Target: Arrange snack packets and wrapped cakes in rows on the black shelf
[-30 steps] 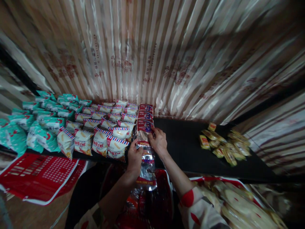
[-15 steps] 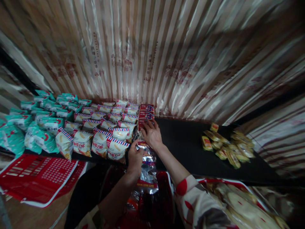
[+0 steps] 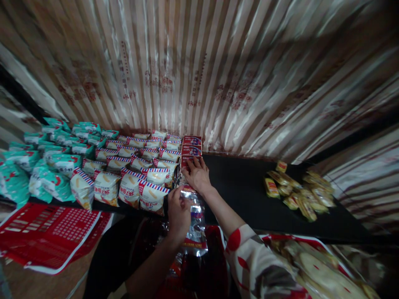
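Note:
My right hand point(image 3: 197, 176) lies palm down, fingers spread, on the near end of a row of red packets point(image 3: 190, 151) on the black shelf. From beneath it a strip of shiny silver packets point(image 3: 195, 228) with red and blue print hangs over the shelf's front edge. My left hand point(image 3: 180, 214) is closed at the left side of this strip, just below the edge; its fingertips are partly hidden. Close to the left of both hands stand rows of white snack bags point(image 3: 152, 197) with blue-and-red striped tops.
Teal snack bags point(image 3: 59, 178) fill the shelf's left end. Yellow packets point(image 3: 304, 195) lie in a loose pile on the black shelf point(image 3: 240, 182) at right. A red basket point(image 3: 75, 236) is at lower left, another with pale packages point(image 3: 318, 261) at lower right. Striped curtain point(image 3: 187, 62) hangs behind.
My left hand has shifted slightly down and its fingers have curled in more at the strip. My right hand stays on the red packets, moved only a little.

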`<act>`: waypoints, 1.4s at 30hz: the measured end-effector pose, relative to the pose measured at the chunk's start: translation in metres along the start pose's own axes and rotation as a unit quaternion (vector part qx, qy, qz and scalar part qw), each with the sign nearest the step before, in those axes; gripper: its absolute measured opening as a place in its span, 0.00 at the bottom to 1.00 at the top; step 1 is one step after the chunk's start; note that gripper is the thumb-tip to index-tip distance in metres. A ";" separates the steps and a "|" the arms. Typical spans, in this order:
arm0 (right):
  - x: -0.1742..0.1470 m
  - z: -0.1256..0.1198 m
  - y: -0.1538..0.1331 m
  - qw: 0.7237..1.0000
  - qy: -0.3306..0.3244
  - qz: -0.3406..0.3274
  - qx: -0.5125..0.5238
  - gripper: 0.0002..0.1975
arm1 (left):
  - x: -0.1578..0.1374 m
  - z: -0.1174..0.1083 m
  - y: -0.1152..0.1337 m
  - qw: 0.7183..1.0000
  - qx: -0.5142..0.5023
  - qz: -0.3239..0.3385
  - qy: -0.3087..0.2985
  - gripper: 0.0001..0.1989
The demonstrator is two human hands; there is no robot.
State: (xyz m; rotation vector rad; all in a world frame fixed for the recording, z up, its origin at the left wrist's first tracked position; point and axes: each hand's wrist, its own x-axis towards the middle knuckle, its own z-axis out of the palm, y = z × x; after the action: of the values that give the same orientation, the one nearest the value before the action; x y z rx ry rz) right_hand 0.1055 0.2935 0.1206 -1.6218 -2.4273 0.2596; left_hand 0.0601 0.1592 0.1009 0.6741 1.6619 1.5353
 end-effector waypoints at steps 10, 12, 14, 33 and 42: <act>0.001 0.003 -0.002 1.000 0.019 -0.008 -0.021 0.27 | -0.016 -0.001 -0.014 0.979 0.144 0.137 -0.034 0.19; 0.001 0.003 -0.002 0.999 0.021 -0.006 -0.026 0.27 | -0.014 -0.001 -0.018 0.979 0.145 0.142 -0.031 0.19; 0.001 0.003 -0.002 1.000 0.020 -0.005 -0.024 0.28 | -0.012 -0.001 -0.020 0.977 0.148 0.152 -0.027 0.19; -0.041 -0.008 0.000 0.982 0.150 -0.055 0.102 0.22 | -0.028 -0.024 -0.012 0.977 0.085 0.190 -0.037 0.13; -0.179 0.031 0.040 0.814 0.354 0.184 0.423 0.17 | -0.086 -0.107 -0.085 0.929 0.300 0.089 -0.196 0.12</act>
State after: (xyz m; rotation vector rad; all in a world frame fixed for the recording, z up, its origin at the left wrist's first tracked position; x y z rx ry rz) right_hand 0.1993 0.1421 0.0670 -1.3625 -1.1490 0.5690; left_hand 0.0321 0.0168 0.0308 1.3879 1.7822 0.8967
